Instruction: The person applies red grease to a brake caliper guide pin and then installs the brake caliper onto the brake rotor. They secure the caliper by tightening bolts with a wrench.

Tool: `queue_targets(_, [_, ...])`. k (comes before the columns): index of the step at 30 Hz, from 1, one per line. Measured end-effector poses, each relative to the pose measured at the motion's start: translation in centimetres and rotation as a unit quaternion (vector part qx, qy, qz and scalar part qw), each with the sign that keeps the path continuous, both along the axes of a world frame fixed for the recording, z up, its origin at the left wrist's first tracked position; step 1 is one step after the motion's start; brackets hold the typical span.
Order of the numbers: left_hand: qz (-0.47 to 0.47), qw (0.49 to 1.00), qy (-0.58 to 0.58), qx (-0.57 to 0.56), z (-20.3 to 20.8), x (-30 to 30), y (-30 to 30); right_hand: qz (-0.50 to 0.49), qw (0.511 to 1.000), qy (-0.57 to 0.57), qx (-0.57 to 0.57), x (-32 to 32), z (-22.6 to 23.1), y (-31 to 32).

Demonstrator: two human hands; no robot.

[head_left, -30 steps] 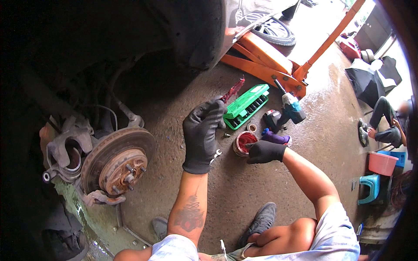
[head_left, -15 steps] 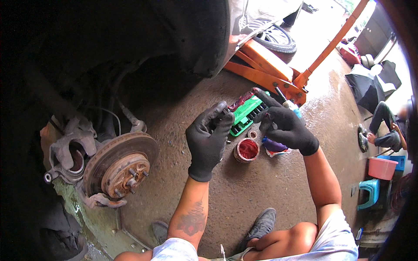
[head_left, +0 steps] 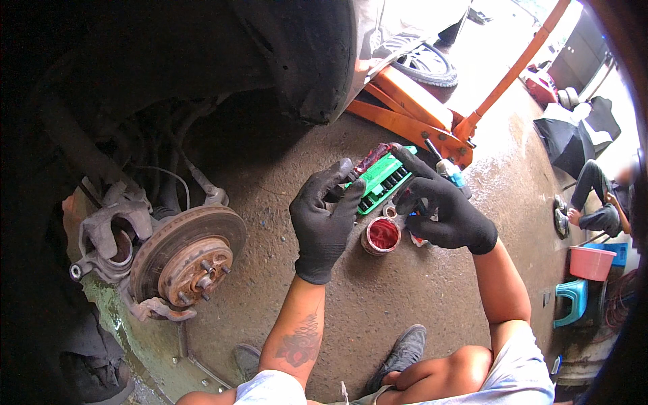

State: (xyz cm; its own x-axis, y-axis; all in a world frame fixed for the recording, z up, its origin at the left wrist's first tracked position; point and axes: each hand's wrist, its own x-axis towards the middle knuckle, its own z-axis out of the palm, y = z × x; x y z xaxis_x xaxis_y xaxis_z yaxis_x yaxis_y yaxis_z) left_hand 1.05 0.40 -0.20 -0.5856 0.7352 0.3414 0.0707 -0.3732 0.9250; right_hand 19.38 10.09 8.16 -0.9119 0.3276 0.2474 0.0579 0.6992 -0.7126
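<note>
One jar (head_left: 381, 236) on brown floor (head_left: 378, 297)

Pink basin (head_left: 590, 264), turquoise stool (head_left: 574, 291), seated person (head_left: 600, 217)

- My left hand (head_left: 320, 223), black-gloved, pinching red-smeared part (head_left: 371, 160).
- My right hand (head_left: 449, 212), gloved too, index fingertip (head_left: 398, 152) at part's far end.
- Open tub of red paste (head_left: 383, 236) on floor (head_left: 391, 297), near green case (head_left: 388, 177).
- Rusty brake disc (head_left: 192, 260) at left; orange jack (head_left: 413, 108) beyond.

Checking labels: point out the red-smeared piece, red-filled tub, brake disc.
red-smeared piece (head_left: 370, 160), head view, middle of its length
red-filled tub (head_left: 372, 248), head view, outer wall
brake disc (head_left: 187, 262), head view, rusty centre section
</note>
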Motion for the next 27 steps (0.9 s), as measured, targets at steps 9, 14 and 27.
queue_targets(9, [0.059,0.982,0.175,0.049,-0.1,-0.3,0.3,-0.021,0.994,-0.035,0.106,-0.5,0.7,-0.9])
queue_targets(14, [0.037,0.998,0.035,0.024,0.0,0.6,0.3,-0.051,0.949,-0.155,0.27,-1.2,0.1,-1.5])
queue_targets(27, [-0.079,0.962,-0.26,0.024,-0.8,-0.4,0.2,-0.006,0.977,-0.139,0.164,0.1,-3.6,0.1])
